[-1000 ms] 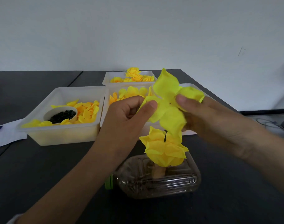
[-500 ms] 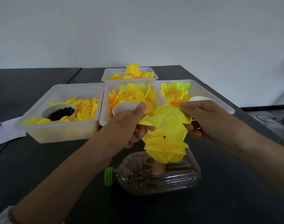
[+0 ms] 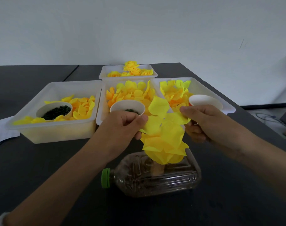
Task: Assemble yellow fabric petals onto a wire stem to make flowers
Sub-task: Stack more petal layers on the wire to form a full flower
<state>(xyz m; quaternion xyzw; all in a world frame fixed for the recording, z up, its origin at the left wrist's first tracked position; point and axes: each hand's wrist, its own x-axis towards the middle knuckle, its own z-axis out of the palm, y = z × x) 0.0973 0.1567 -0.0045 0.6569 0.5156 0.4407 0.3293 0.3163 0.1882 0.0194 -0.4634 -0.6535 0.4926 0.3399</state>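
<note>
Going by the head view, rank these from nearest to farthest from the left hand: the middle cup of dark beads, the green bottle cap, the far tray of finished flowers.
From the left hand:
1. Middle cup of dark beads, just behind the fingers, in the centre tray.
2. Green bottle cap, below the hand, toward the camera.
3. Far tray of finished flowers, at the back of the table.

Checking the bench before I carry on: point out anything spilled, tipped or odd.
The plastic bottle with the green cap lies on its side on the table, but it looks like a deliberate base: the half-built flower rises from it. Petals stay inside the trays. Nothing looks spilled or damaged.
</note>
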